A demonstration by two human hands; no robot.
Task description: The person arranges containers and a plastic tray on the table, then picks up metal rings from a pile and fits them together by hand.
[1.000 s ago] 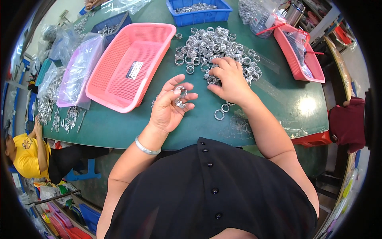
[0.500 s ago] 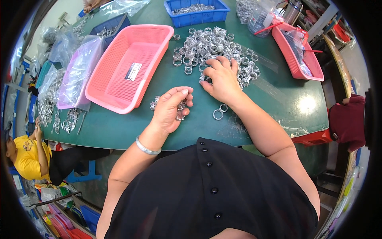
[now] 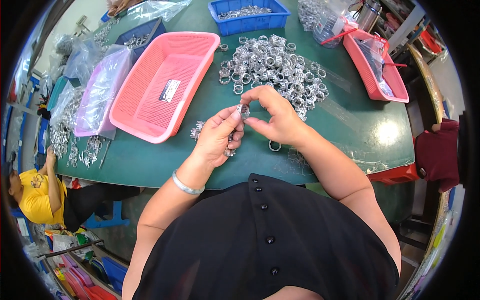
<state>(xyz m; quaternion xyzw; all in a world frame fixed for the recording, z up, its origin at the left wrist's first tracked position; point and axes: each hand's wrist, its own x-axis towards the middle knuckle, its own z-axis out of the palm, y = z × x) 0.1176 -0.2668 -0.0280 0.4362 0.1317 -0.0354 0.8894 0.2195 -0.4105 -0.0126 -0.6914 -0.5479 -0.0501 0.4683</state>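
Note:
My left hand point(image 3: 214, 141) is curled around several silvery metal rings, some showing between its fingers. At its thumb tip a single metal ring point(image 3: 243, 111) is held up. The index finger and thumb of my right hand point(image 3: 281, 119) close on that same ring from the other side. Just beyond my right hand lies a heaped pile of metal rings point(image 3: 270, 62). One loose ring point(image 3: 275, 145) rests on the green table under my right wrist. A small group of rings point(image 3: 196, 130) lies to the left of my left hand.
A pink mesh basket point(image 3: 150, 65) stands left of the pile, and a blue bin point(image 3: 250, 22) with metal parts behind it. At right is another pink basket point(image 3: 365, 75). Plastic bags point(image 3: 95, 100) and parts cover the left side, near a person in yellow point(image 3: 40, 195).
My right hand has left the pile and come toward my left hand, with a ring now held between the two. My left hand has stayed nearly in place.

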